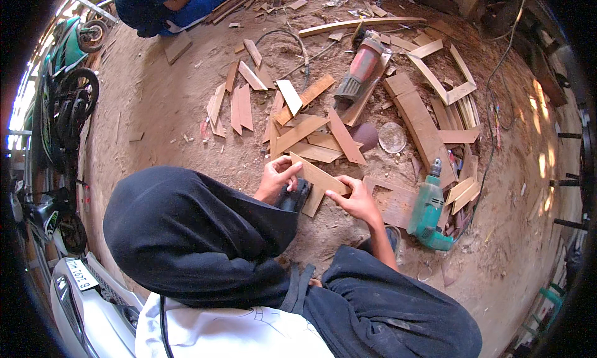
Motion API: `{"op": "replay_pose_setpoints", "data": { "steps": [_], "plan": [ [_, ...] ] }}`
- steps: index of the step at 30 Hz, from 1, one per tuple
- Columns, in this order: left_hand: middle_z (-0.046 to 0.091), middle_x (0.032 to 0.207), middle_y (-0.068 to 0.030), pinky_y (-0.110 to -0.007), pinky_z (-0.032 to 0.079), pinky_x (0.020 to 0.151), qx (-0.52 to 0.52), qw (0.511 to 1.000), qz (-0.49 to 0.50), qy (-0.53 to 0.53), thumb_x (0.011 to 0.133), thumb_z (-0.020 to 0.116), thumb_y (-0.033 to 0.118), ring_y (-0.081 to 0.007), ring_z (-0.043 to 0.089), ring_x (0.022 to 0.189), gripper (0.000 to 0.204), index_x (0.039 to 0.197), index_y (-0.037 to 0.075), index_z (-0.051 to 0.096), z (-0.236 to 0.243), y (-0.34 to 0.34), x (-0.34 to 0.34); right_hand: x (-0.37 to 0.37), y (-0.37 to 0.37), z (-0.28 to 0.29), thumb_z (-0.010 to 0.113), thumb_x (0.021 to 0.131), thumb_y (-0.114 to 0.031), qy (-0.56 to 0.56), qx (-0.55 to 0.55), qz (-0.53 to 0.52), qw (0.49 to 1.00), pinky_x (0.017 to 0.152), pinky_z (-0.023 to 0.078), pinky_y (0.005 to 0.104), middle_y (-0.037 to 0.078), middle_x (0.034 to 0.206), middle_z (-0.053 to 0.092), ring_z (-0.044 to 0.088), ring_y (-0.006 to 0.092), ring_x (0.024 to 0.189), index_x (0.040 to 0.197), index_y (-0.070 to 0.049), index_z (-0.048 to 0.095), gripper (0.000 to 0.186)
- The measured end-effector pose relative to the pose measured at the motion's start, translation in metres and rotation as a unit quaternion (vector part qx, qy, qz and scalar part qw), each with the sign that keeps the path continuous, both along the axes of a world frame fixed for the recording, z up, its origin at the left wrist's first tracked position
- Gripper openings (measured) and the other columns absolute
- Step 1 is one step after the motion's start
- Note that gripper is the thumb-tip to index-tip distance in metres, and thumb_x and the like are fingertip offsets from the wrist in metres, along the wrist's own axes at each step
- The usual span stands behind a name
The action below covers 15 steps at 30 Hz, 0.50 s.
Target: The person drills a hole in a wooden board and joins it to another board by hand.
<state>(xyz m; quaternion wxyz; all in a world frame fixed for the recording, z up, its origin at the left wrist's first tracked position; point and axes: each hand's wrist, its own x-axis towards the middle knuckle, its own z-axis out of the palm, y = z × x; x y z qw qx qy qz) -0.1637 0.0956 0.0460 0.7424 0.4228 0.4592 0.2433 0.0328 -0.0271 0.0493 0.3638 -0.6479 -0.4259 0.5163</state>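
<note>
A short, light-brown wooden strip (pixel 318 174) with slanted ends slopes down to the right in front of my knees. The thumb and fingers of my left hand (pixel 277 179) are closed at its upper left end. At the lower right end, my right hand (pixel 356 200) pinches it between thumb and fingers. A second wooden piece (pixel 314 202) shows below the strip, running down at an angle; whether the two are joined I cannot tell. Just beyond my hands lies a heap of angle-cut strips (pixel 301 134). To the right rests a green power drill (pixel 429 212).
A red and grey angle grinder (pixel 360 69) lies beyond the heap, with a round disc (pixel 392 138) nearby. A long plank (pixel 416 125) and joined wooden frames (pixel 451 84) lie to the right. Cables cross the ground. Motorbikes (pixel 74 109) line the left; another person (pixel 180 6) sits far ahead.
</note>
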Motion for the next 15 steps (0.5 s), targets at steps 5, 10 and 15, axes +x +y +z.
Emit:
{"op": "replay_pose_setpoints", "data": {
  "steps": [5,10,15],
  "plan": [
    [0.063,0.074,-0.0059,-0.020,0.037,0.039,0.004,1.000,-0.003,0.027,0.094,0.059,0.024,-0.0088,0.054,0.044,0.026,0.098,-0.002,0.060,-0.010,0.007,-0.007,0.015,0.002,-0.008,0.073,0.079,-0.023,-0.019,0.004,-0.097,0.995,0.067,0.049,0.0307,0.010,0.080,0.068,0.062,0.0137,0.072,0.102,0.000,0.065,0.033],
    [0.065,0.081,-0.0057,-0.024,0.045,0.050,0.211,0.967,0.062,0.129,0.091,0.062,0.021,-0.0097,0.058,0.059,0.023,0.103,0.001,0.061,-0.025,0.020,-0.010,0.039,0.022,-0.022,0.067,0.085,-0.016,0.034,0.096,-0.197,0.975,0.075,0.049,0.0276,0.008,0.088,0.069,0.062,0.0107,0.080,0.103,0.004,0.064,0.027],
    [0.060,0.090,-0.0087,-0.031,0.049,0.073,0.503,0.801,-0.023,0.325,0.080,0.068,0.010,-0.0210,0.057,0.082,0.025,0.103,0.005,0.061,-0.017,0.030,-0.027,0.038,0.046,-0.024,0.075,0.076,-0.029,-0.346,0.013,-0.128,0.929,0.092,0.042,0.0376,0.014,0.105,0.060,0.053,0.0259,0.105,0.109,-0.001,0.063,0.045]
  ]
}}
